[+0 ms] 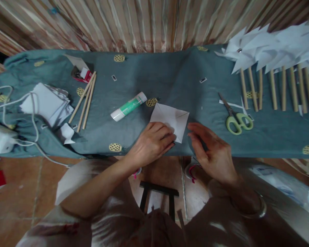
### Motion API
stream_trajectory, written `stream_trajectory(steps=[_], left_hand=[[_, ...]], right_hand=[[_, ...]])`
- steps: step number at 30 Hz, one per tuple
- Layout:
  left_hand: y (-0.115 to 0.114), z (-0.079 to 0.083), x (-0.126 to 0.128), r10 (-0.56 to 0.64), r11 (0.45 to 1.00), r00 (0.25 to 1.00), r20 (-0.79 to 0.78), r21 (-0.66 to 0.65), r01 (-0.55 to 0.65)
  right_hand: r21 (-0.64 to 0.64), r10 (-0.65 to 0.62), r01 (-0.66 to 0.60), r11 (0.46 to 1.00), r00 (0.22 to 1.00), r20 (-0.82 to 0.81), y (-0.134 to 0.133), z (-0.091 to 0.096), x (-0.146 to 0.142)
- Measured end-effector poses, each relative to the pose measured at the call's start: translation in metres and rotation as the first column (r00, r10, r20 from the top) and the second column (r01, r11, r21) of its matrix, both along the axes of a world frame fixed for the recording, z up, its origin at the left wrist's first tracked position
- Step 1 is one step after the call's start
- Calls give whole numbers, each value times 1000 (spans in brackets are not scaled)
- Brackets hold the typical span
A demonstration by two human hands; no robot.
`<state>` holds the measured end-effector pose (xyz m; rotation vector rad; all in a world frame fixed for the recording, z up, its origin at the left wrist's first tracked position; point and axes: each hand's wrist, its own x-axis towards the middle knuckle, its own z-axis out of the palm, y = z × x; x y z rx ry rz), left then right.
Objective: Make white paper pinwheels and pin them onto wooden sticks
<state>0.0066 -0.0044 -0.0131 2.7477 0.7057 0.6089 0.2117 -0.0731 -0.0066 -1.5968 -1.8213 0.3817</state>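
A white paper square (179,118) with slits cut in from its corners lies near the front edge of the cloth. My left hand (156,140) is closed on its near left part, the fingers curled and pressed onto the paper; they hide that corner. Just right of the paper is my right hand (211,145), with thumb and fingers apart and nothing between them. Left of the square lies a green and white glue stick (128,106), tilted. To the right, scissors with light green handles (235,118) rest on narrow paper strips (231,104).
Several white paper pinwheels (270,48) on wooden sticks (283,89) lie at the far right. On the left are a stack of paper squares (45,103), loose wooden sticks (86,101), a small red box (82,73) and a white power strip (1,137) with cables.
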Motion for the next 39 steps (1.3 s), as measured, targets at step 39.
stream_trajectory(steps=[39], left_hand=[[-21, 0, -10, -96, 993, 995, 27, 78, 94]], right_hand=[[-72, 111, -119, 990, 988, -107, 1, -1, -2]])
